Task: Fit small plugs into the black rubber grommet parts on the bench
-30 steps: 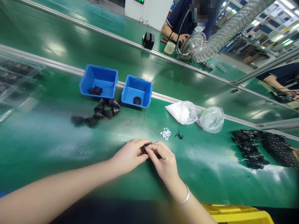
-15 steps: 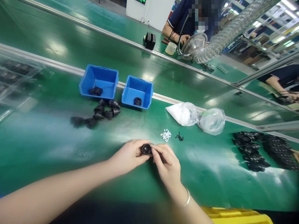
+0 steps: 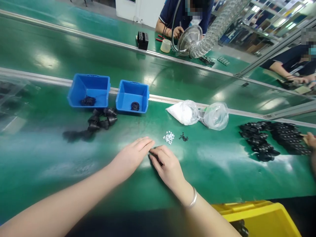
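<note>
Head view: holds left hand (image 3: pixel 133 155) nearly flat, right hand (image 3: pixel 169 166) half-curled; can't tell about any grip. Leaves white pieces (image 3: pixel 169 137) loose; already has black parts (image 3: pixel 243 227) in yellow crate (image 3: pixel 269 222).

Across from me is a person (image 3: pixel 184 20) in a dark shirt (image 3: pixel 168 11), behind a round hood (image 3: pixel 189 37) joined to a clear corrugated hose (image 3: pixel 217 29). Near the hood I see a pale cup (image 3: pixel 165 46) and, further to my left, a black block (image 3: pixel 143 41). A white cabinet (image 3: pixel 148 13) stands beyond. Off to my right is a second person (image 3: pixel 283 65), and shelves (image 3: pixel 266 16) show blurrily behind.
</note>
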Available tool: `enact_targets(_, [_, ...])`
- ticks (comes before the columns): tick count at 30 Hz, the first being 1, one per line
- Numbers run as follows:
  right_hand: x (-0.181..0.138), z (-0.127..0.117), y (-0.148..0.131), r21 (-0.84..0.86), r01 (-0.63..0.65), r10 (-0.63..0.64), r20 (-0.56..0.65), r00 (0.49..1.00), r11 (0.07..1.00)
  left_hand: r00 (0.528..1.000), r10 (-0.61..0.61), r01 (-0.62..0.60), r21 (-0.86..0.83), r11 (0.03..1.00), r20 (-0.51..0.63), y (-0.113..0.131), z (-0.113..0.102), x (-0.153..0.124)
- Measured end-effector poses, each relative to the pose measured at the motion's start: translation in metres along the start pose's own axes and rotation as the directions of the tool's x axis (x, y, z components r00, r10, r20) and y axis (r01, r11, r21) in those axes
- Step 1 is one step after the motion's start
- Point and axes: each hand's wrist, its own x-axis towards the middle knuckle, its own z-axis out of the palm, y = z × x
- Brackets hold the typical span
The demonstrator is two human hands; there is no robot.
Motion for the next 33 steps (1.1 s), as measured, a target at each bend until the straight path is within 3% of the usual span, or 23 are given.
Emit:
enact_targets(3, [-0.001,0.002,0.001,-0.032,0.01,-0.01,0.001,1.0,0.999,0.999,-0.035,0.035,0.0,0.999,0.006,-0.002,-0.001,0.002])
enact_targets(11, [0.0,0.004,0.001,-0.023,0.011,-0.011,-0.011,1.0,1.0,0.978,-0.184,0.158,-0.232,0.96,-0.096,-0.008,-0.015,0.005])
enact_targets(15, [0.0,0.003,-0.007,0.057,0.061,-0.065,0.062,0.996,0.996,0.951,-0.26,0.186,-0.362,0.913,-0.167,-0.014,-0.013,0.004])
enact_targets(24, [0.004,0.015,-0.009,-0.032,0.106,-0.103,0.065,0.993,0.994,0.934,-0.319,0.201,-0.505,0.84,-0.16,-0.013,-0.009,0.001])
enact_targets(26, [0.007,0.015,-0.009,-0.037,0.115,-0.112,0.079,0.991,0.993,0.925,-0.351,0.205,-0.587,0.783,-0.145,-0.013,-0.007,0.001])
enact_targets(29, [0.011,0.009,-0.01,0.004,0.119,-0.119,0.072,0.99,0.993,0.9,-0.431,0.237,-0.762,0.603,-0.061,-0.012,-0.006,0.001])
enact_targets(33, [0.016,-0.004,-0.01,0.072,0.086,-0.075,-0.152,0.986,0.994,0.866,-0.474,0.369,-0.844,0.388,0.16,-0.006,-0.008,-0.001])
